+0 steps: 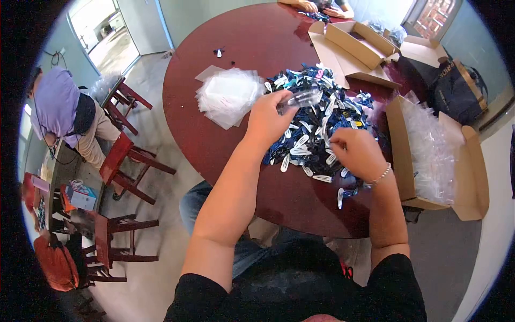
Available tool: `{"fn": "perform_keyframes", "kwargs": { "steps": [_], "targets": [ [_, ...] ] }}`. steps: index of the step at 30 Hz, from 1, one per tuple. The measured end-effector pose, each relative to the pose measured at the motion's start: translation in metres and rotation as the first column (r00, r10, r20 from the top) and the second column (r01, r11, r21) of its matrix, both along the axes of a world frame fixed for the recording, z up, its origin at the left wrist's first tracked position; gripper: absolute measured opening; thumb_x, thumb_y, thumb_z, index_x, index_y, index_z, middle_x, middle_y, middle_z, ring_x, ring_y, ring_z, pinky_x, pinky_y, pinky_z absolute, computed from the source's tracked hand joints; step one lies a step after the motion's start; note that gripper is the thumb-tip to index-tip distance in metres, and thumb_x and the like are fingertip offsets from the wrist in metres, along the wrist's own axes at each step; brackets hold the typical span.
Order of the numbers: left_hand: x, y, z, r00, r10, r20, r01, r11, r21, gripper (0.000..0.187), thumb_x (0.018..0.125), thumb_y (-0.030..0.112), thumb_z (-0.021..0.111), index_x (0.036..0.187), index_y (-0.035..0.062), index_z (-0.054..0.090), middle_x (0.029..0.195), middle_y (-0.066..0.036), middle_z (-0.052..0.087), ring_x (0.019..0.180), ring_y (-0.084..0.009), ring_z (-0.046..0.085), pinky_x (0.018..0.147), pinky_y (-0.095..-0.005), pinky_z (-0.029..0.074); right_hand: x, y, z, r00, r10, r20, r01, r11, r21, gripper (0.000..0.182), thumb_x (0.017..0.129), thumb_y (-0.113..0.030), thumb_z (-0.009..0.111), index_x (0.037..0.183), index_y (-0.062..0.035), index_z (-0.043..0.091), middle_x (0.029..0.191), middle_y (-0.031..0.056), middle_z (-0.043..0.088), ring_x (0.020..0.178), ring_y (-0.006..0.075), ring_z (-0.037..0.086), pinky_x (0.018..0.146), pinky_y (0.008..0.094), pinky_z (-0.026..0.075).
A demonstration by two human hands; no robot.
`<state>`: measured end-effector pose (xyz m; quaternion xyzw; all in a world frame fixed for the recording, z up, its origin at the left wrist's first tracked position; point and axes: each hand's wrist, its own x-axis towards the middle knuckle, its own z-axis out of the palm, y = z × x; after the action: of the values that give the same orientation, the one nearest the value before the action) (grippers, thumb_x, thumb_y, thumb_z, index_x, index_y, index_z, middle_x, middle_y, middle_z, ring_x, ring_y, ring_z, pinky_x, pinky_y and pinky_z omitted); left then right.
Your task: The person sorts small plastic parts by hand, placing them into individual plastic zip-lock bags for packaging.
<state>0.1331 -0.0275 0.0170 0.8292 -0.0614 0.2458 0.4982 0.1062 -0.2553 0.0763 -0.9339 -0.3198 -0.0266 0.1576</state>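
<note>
My left hand (272, 115) is closed on a small clear plastic bag (306, 99), raised above the left part of a wide pile of hair clips (300, 140). The clips are mostly white, dark blue and black. Over the right side of the pile is my right hand (358, 152), its fingers curled together; whatever they hold, if anything, is too small to make out. A stack of flat clear bags (229, 96) lies on the dark red round table (214, 145), left of the clips.
At the right edge, an open cardboard box (403, 155) holds many clear bags (432, 155). Another open box (354, 45) lies at the back. A person's hands (322, 7) are at the far edge. Wooden stools (120, 155) and two people are to the left.
</note>
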Motion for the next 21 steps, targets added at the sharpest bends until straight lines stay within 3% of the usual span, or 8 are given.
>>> {"fn": "perform_keyframes", "kwargs": {
  "steps": [1,4,6,10,12,15,18,21],
  "targets": [
    [0.004,-0.001,-0.005,0.993,0.004,0.117,-0.007,1.0,0.027,0.036,0.075,0.018,0.073,0.107,0.003,0.066,0.095,-0.014,0.068,0.088,-0.0288,0.064,0.079,-0.0372,0.05,0.0,-0.002,0.008,0.999,-0.022,0.024,0.018,0.99,0.137,0.016,0.078,-0.018,0.067,0.081,-0.0024,0.064,0.074,0.0148,0.064,0.067,0.0338,0.062,0.061,0.0422,0.049],
    [0.002,-0.001,-0.005,0.992,-0.049,0.119,0.023,0.979,0.205,0.039,0.074,0.017,0.072,0.11,0.0048,0.064,0.098,-0.013,0.067,0.096,-0.029,0.061,0.084,-0.038,0.049,-0.001,-0.002,0.028,0.994,-0.039,0.106,0.007,0.956,0.293,0.013,0.079,-0.014,0.066,0.082,-0.0015,0.063,0.076,0.0151,0.063,0.069,0.0332,0.062,0.062,0.0408,0.049],
    [0.0,-0.003,-0.004,0.989,-0.099,0.108,0.074,0.974,0.215,0.04,0.074,0.017,0.073,0.111,0.0056,0.063,0.098,-0.012,0.066,0.097,-0.0289,0.06,0.085,-0.0378,0.048,0.002,0.004,0.035,0.944,-0.06,0.326,0.004,0.986,0.168,0.011,0.08,-0.012,0.064,0.084,-0.0014,0.063,0.08,0.0146,0.063,0.075,0.0311,0.063,0.065,0.039,0.049],
    [0.0,-0.005,-0.006,0.95,-0.269,0.161,0.228,0.946,0.231,0.043,0.073,0.015,0.074,0.113,0.007,0.062,0.098,-0.011,0.065,0.096,-0.0292,0.059,0.085,-0.0372,0.048,0.015,0.017,0.028,0.906,0.129,0.403,-0.065,0.983,-0.17,0.008,0.082,-0.013,0.064,0.083,-0.0054,0.064,0.081,0.0106,0.062,0.078,0.0298,0.062,0.067,0.04,0.049],
    [-0.002,-0.006,-0.004,0.949,-0.281,0.145,0.241,0.94,0.242,0.044,0.072,0.015,0.074,0.113,0.0068,0.062,0.098,-0.011,0.064,0.095,-0.0297,0.059,0.084,-0.0373,0.048,0.018,0.025,0.023,0.893,0.13,0.432,-0.085,0.989,-0.122,0.007,0.081,-0.013,0.065,0.083,-0.0072,0.065,0.08,0.0092,0.061,0.077,0.0292,0.062,0.067,0.0397,0.049],
    [-0.003,-0.006,-0.002,0.955,-0.263,0.137,0.222,0.94,0.261,0.044,0.076,0.016,0.075,0.116,0.0052,0.061,0.098,-0.009,0.066,0.093,-0.0238,0.062,0.083,-0.0339,0.049,0.014,0.036,0.026,0.897,0.026,0.441,-0.151,0.956,0.251,0.011,0.08,-0.012,0.068,0.089,-0.0048,0.066,0.08,0.0104,0.062,0.074,0.0275,0.063,0.064,0.0366,0.05],
    [0.002,-0.002,0.007,0.925,-0.374,-0.06,0.322,0.858,-0.4,0.039,0.085,0.02,0.071,0.119,0.0033,0.061,0.1,-0.006,0.069,0.097,-0.0122,0.062,0.081,-0.0266,0.049,0.018,0.031,0.027,0.916,-0.073,0.395,-0.138,0.865,0.482,0.015,0.084,-0.003,0.065,0.098,-0.0011,0.066,0.084,0.0115,0.065,0.07,0.0222,0.064,0.064,0.0295,0.05],
    [0.001,0.014,0.015,0.83,-0.556,0.043,0.27,0.335,-0.903,0.039,0.094,0.026,0.059,0.126,0.0041,0.054,0.117,-0.013,0.063,0.108,-0.0221,0.061,0.086,-0.0337,0.053,0.023,0.023,0.026,0.943,-0.146,0.3,-0.065,0.802,0.594,0.014,0.085,-0.003,0.064,0.099,-0.0003,0.066,0.084,0.0086,0.066,0.068,0.0135,0.061,0.062,0.0256,0.049]
  ]
}}
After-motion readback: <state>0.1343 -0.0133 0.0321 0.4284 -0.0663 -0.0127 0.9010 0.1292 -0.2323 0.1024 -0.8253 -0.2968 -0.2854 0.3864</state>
